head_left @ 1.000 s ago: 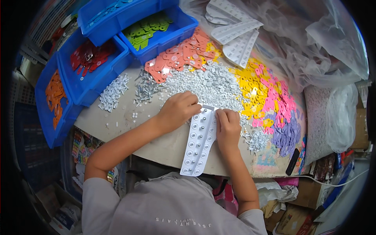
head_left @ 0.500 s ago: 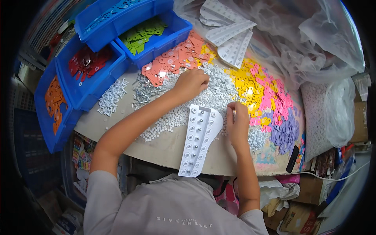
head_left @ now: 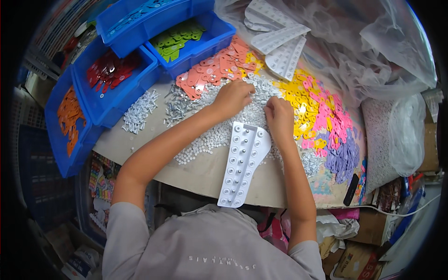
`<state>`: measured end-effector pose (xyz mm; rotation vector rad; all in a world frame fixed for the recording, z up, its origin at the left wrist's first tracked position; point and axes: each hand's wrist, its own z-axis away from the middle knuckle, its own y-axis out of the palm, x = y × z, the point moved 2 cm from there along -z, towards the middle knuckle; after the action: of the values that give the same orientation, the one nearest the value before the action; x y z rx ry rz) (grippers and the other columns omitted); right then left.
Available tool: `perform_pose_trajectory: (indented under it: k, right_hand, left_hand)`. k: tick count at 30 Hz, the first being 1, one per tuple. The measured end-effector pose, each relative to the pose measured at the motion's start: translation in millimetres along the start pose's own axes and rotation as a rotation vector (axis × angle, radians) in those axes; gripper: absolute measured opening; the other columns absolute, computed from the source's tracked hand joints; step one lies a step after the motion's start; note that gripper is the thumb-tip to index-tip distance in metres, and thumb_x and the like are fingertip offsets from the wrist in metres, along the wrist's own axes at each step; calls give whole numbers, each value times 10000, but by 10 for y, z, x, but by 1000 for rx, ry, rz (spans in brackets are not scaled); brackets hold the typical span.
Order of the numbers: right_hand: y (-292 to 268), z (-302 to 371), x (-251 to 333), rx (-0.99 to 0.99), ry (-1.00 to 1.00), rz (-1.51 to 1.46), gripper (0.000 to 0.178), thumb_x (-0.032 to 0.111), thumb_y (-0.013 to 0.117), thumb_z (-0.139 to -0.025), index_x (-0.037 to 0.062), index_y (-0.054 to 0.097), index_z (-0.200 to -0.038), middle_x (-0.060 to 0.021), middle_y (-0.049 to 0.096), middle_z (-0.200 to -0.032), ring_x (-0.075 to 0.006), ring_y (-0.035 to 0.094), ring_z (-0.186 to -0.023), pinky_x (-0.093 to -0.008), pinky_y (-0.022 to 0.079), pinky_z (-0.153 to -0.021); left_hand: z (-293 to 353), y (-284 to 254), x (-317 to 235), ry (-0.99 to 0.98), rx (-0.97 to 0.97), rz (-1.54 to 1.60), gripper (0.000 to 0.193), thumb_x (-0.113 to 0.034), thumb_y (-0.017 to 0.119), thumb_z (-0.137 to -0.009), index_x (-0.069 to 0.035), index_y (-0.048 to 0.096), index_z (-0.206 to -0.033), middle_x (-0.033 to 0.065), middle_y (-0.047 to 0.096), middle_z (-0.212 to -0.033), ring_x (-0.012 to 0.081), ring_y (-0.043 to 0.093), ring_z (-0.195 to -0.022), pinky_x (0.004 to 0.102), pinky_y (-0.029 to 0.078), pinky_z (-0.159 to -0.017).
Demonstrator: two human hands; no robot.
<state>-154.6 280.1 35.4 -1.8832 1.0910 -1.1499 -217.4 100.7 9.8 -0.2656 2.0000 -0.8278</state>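
My left hand (head_left: pixel 233 99) reaches into the far part of a pile of small white round pieces (head_left: pixel 224 130), its fingers bent together. Over the right side of that pile is my right hand (head_left: pixel 281 122), fingertips pinched and pointing down. Whatever either hand pinches is too small or hidden. Between my forearms a white plastic tray (head_left: pixel 247 151) lies at the table's near edge, narrow end toward me. It has rings along both sides and shiny metal studs down its middle channel.
Blue bins (head_left: pixel 112 109) hold coloured tabs at the left. Silver rivets (head_left: pixel 140 112) lie beside them. Coral (head_left: pixel 217 70), yellow (head_left: pixel 303 105), pink (head_left: pixel 333 112) and purple tabs (head_left: pixel 343 158) spread across the table. More white trays (head_left: pixel 282 42) sit at the back, near a clear plastic sheet (head_left: pixel 336 51).
My right hand has moved forward and inward, closer to the left hand over the white pieces. The left hand stays near the same spot. The whole view has shifted slightly.
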Motion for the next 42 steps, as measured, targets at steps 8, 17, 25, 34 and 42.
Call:
perform_pose_trajectory:
  k: [8, 17, 25, 34, 42]
  right_hand:
    - [-538, 363, 298, 132, 274, -473, 78, 20, 662, -883, 17, 647, -959, -59, 670, -902, -184, 596, -895, -317, 465, -804]
    - [-491, 694, 474, 243, 167, -429, 92, 40, 676, -860, 19, 655, -947, -73, 621, -877, -210, 560, -840, -338, 454, -800]
    - [-384, 812, 460, 151, 121, -344, 108, 8, 706, -843, 15, 641, -929, -86, 611, -871, -258, 569, -859, -346, 471, -766]
    - [-321, 928, 576, -41, -6, -194, 137, -7, 725, -816, 22, 676, -941, -110, 606, -928, -305, 572, -900, -392, 487, -766]
    - [-357, 895, 529, -46, -22, -200, 115, -5, 725, -814, 15, 670, -912, -107, 608, -910, -306, 576, -882, -391, 484, -754]
  left_hand:
    - [449, -555, -377, 16, 19, 188, 125, -120, 695, -856, -28, 656, -932, 97, 624, -909, 281, 595, -930, 382, 475, -855]
    - [968, -391, -498, -63, 190, 275, 87, -91, 689, -866, -28, 671, -923, 88, 620, -916, 259, 597, -912, 361, 485, -820]
    - [1029, -361, -552, -212, 109, 329, 89, -76, 717, -847, -35, 687, -920, 91, 638, -896, 221, 629, -843, 331, 512, -724]
    - [1095, -343, -519, 109, -60, 120, 91, -89, 752, -820, -37, 696, -871, 80, 632, -844, 253, 610, -840, 357, 504, -706]
    - [475, -439, -340, -27, -86, -4, 118, -135, 707, -866, -41, 717, -938, 104, 654, -932, 291, 616, -945, 404, 493, -840]
